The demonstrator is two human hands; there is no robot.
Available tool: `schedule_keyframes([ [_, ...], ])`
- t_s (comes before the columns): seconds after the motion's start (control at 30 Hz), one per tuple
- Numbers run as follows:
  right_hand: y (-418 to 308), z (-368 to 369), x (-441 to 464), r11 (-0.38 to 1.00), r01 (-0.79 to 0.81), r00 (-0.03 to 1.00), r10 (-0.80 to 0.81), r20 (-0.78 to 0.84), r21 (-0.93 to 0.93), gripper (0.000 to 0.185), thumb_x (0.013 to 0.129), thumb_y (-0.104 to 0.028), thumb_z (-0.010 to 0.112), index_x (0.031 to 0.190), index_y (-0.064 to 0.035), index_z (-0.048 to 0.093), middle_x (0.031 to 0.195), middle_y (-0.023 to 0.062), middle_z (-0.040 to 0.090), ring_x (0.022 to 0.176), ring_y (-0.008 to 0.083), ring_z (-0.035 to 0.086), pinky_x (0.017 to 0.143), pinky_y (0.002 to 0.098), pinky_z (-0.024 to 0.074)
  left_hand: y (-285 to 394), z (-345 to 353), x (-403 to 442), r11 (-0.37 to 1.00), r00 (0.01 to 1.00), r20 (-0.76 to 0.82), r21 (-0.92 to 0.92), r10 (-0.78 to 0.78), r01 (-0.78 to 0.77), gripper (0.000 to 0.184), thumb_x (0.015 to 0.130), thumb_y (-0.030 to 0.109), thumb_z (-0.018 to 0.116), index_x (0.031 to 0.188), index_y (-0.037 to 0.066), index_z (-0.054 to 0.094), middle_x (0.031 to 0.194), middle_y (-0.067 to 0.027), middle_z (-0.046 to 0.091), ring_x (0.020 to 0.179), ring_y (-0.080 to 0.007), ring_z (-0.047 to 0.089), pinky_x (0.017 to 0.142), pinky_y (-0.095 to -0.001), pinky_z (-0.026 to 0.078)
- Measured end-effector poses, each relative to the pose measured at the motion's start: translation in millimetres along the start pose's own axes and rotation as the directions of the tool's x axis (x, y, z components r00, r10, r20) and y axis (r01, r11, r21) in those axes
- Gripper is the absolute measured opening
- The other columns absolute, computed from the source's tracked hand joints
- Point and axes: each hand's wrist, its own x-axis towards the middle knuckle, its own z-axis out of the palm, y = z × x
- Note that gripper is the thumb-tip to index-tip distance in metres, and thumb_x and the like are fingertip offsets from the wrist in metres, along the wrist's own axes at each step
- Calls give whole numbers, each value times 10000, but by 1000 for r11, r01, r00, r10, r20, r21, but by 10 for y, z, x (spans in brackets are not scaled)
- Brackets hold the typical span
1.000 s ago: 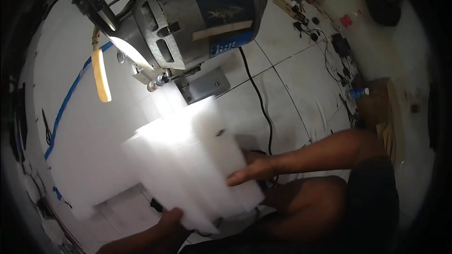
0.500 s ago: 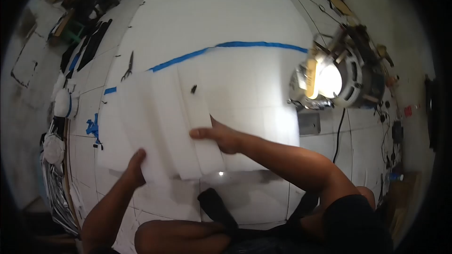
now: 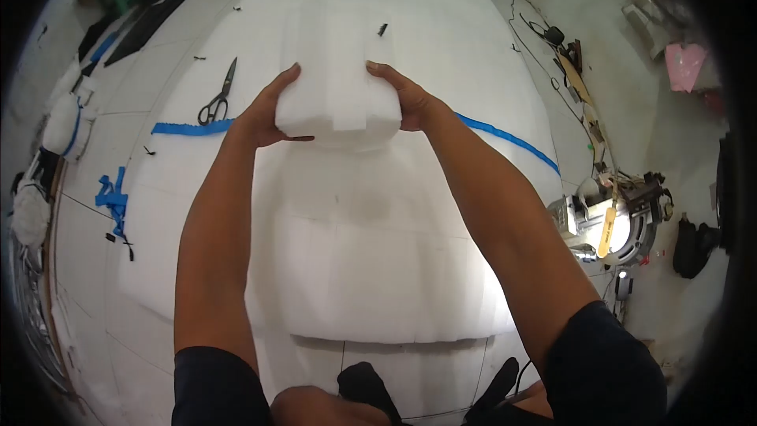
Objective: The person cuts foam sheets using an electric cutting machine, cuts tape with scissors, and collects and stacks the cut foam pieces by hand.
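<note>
Reaches over a broad white sheet (image 3: 386,284), with a machine (image 3: 631,229) beside its right edge. Clamps a folded white bundle (image 3: 339,99) over the sheet, between the left and right edges, grip of left hand (image 3: 270,108) and right hand (image 3: 408,101) on opposite sides, with scissors (image 3: 224,92) lying near the left edge.

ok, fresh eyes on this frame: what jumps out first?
First, the white bundle held between the left hand and right hand, upper middle. Then the blue strip across the white sheet, black scissors near its left part. Lastly, the brightly lit machine at right.
</note>
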Motion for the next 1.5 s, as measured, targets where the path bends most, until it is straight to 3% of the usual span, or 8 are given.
schedule_keyframes([
  [0.2,252,-304,351,998,-2,989,-7,-151,-55,916,807,-677,669,1506,-142,416,1480,128,489,1387,291,436,1134,455,357,-102,-183,560,978,990,71,175,-126,112,1091,725,800,650,1540,142,347,1513,-168,432,1371,-370,428,1060,-591,408],
  [0.3,354,-493,404,938,-202,912,76,-402,-280,985,787,-729,669,1485,-73,440,1480,140,485,1376,295,444,1155,420,313,-108,-288,634,830,983,-111,526,-148,184,1130,687,849,626,1517,114,408,1489,-202,450,1356,-363,451,1093,-547,382],
  [0.73,545,-628,340,998,7,842,-39,-537,-61,986,861,-767,540,1557,-103,323,1536,147,414,1412,299,397,1160,459,312,-127,-176,644,841,993,-109,541,39,26,1162,718,892,501,1584,147,289,1557,-213,372,1432,-404,349,1144,-604,257],
  [0.93,531,-528,158,988,132,937,-96,-335,86,861,937,-692,476,1566,-127,312,1559,130,389,1425,302,381,1157,470,308,-107,227,715,761,986,-160,645,45,70,1161,715,886,499,1596,169,258,1612,-238,247,1485,-470,196,1140,-672,187],
  [1.23,547,-643,51,989,108,907,-56,-418,102,1139,802,-807,548,1605,-101,153,1629,165,257,1506,334,228,1212,509,112,-169,110,790,864,990,-139,501,19,53,1175,704,906,497,1596,180,258,1603,-228,275,1445,-490,281,1136,-683,203],
  [1.33,632,-458,-36,964,230,720,-75,-690,136,1053,873,-750,521,1581,-40,199,1586,203,301,1500,322,233,1210,464,134,-113,143,696,868,988,-142,495,59,20,1173,707,912,486,1598,186,254,1592,-239,290,1422,-491,325,1129,-684,217],
  [1.47,1071,76,-542,812,387,257,-551,-794,-438,663,1000,-434,589,1469,-4,403,1439,219,472,1313,314,458,1066,374,405,-103,108,713,889,981,-185,457,59,32,1174,712,924,460,1600,187,248,1591,-264,275,1431,-492,311,1124,-669,237],
  [1.5,1142,350,-972,827,366,384,-551,-741,-426,540,962,-245,684,1391,-5,461,1341,168,537,1194,263,532,914,351,493,-128,63,732,869,951,-283,494,122,35,1179,709,932,446,1602,189,242,1582,-273,284,1422,-494,321,1117,-666,250],
])
